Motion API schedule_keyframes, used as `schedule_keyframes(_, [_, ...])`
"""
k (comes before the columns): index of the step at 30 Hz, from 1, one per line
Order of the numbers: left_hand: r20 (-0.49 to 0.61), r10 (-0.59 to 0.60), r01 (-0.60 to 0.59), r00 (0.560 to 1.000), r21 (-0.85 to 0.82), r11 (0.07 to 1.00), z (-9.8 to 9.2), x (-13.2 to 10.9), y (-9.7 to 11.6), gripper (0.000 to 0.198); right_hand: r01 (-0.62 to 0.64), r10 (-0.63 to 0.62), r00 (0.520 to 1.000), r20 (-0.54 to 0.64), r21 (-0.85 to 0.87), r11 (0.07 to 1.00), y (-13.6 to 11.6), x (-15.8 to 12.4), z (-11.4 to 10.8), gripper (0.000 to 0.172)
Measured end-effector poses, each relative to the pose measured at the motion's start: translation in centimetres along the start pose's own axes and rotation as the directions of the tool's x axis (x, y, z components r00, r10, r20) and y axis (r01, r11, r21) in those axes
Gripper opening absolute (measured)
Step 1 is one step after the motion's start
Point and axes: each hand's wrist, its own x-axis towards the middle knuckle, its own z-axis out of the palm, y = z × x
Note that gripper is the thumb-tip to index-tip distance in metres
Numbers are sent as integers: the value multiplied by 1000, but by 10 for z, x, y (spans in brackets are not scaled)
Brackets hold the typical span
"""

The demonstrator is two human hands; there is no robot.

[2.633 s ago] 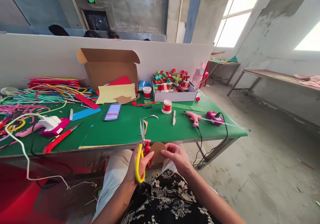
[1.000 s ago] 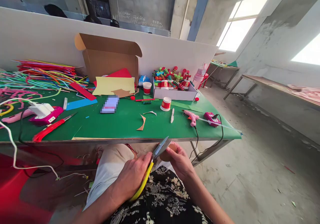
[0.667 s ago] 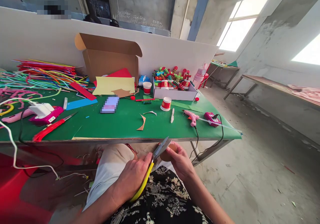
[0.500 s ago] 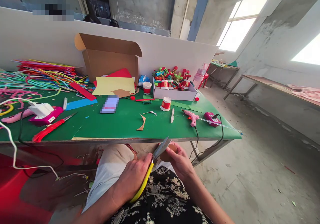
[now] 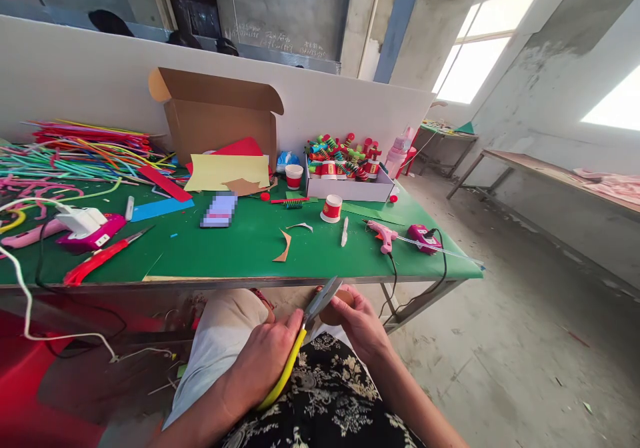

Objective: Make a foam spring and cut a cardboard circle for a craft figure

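Note:
My left hand is closed around the yellow-handled scissors, whose metal blades point up and away from me. In my right hand is a rounded piece of brown cardboard, pinched between thumb and fingers. The blades lie against the cardboard's left edge; whether they are biting into it I cannot tell. Both hands are above my lap, just in front of the table edge. On the green table beyond them lie a curved brown cardboard offcut and a thin white offcut.
A red-and-white paper cup, a pink glue gun and a purple power socket stand to the right. Behind sits a white box of colourful figures. Left are a phone, a red-handled knife and pipe cleaners.
My hands, the scissors and the cardboard stay almost in the same place, with only a very slight shift of the scissors.

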Motion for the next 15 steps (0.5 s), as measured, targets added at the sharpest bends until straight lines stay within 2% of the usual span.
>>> schedule_keyframes(15, [49, -9, 9, 999, -4, 1000, -2, -3, -2, 31, -13, 13, 1000, 4, -12, 1000, 0, 0, 0, 31])
